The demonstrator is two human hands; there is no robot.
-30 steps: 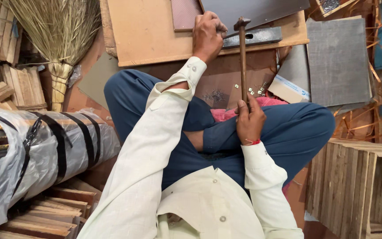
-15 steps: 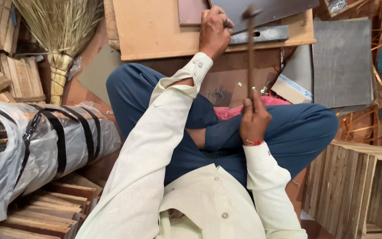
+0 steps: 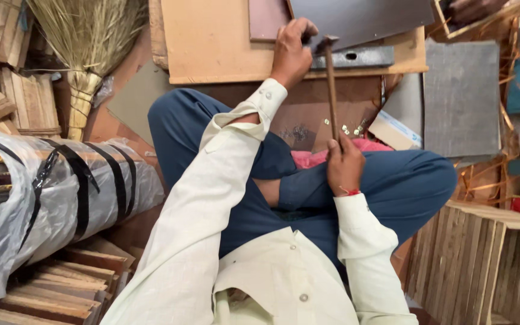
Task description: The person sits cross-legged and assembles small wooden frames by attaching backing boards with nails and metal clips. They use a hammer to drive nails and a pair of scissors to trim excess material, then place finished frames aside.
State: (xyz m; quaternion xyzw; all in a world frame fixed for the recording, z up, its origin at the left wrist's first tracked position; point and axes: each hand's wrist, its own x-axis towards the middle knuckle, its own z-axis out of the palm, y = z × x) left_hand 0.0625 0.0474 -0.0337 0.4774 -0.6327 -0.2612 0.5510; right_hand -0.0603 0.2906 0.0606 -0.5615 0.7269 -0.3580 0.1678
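Your right hand (image 3: 344, 165) is clenched around the near end of the hammer (image 3: 331, 84), its handle running straight away from you, head at the far end over the grey metal bar (image 3: 356, 57). Your left hand (image 3: 291, 51), arm stretched far, pinches something against the dark panel (image 3: 362, 18) beside the hammer head.

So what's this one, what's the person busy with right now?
A person sits cross-legged among stacked wood. The right hand grips a hammer by the lower end of its wooden handle, with the head up by the left hand. The left hand presses down at the edge of a dark board that lies on a tan wooden panel. Small metal bits lie scattered near the knees.
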